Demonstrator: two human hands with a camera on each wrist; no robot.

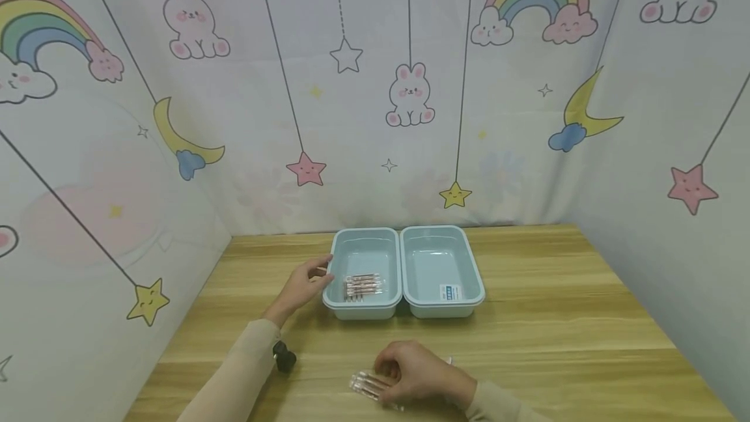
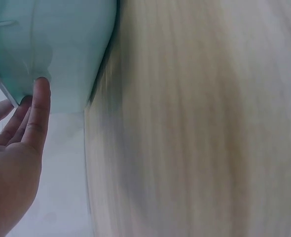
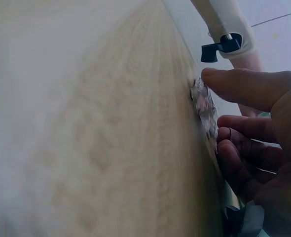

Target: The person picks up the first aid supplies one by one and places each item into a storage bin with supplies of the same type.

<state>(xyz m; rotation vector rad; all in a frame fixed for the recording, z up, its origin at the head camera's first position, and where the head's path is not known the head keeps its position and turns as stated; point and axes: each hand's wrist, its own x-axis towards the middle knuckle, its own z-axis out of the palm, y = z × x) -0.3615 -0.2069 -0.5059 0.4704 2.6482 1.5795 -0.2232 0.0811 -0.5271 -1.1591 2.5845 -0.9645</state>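
Straight fingers of my left hand [image 1: 301,285] touch the left rim of the left light blue box [image 1: 368,312]; in the left wrist view the left hand [image 2: 17,158] has its fingertips against the box's outer wall [image 2: 71,54]. Inside that box lie several clear packets with pinkish-brown sticks [image 1: 363,284]. My right hand [image 1: 416,373], low over the table, has its curled fingers and thumb around similar packets [image 1: 366,384]. From the right wrist the right hand [image 3: 269,133] shows thumb and fingers at opposite edges of the shiny packet [image 3: 203,103].
Touching the left box on its right is a second light blue box [image 1: 444,311] with a white and blue label [image 1: 451,292] inside. A small white item [image 1: 449,360] shows just behind the right wrist. Printed cloth walls [image 1: 363,116] stand behind the wooden table [image 1: 556,344] and at both sides.
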